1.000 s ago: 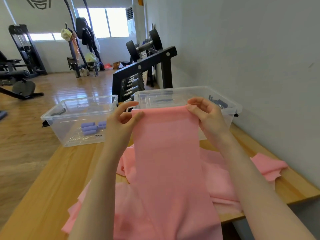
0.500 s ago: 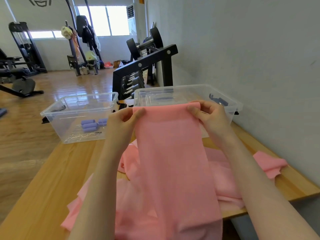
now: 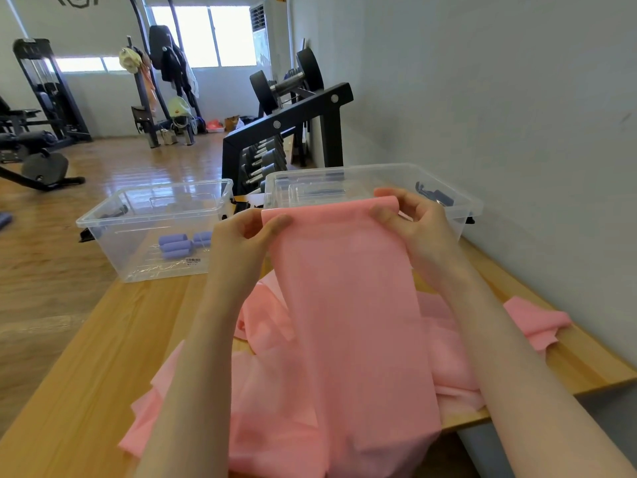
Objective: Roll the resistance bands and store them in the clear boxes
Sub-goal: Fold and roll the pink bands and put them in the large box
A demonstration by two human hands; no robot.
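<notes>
Pink resistance band (image 3: 344,305), held up by its top edge above the wooden table (image 3: 86,391), lower length trailing down into a loose pink heap on the tabletop. Far left: clear box (image 3: 113,222) with purple rolled bands (image 3: 175,244) on its floor, apparently stored already. Next, left hand (image 3: 241,236), thumb and fingers pinching the band's top left corner. Then right hand (image 3: 418,225), fingers curled round the top right corner, edge folded over there, seemingly the first turn of a roll. Behind it, second clear box (image 3: 462,201), near the wall, contents hard to make out.

Likely troubles: uneven start, right corner turned over and left corner flat, giving a skewed, cone-shaped roll. Slack, slippery sheet, so a loose first turn apt to unwind once let go. Tangled heap below likely to drag wrinkles or folds into the roll. Hanging tail near the table's front edge, liable to slide off and pull the band from a light pinch.
</notes>
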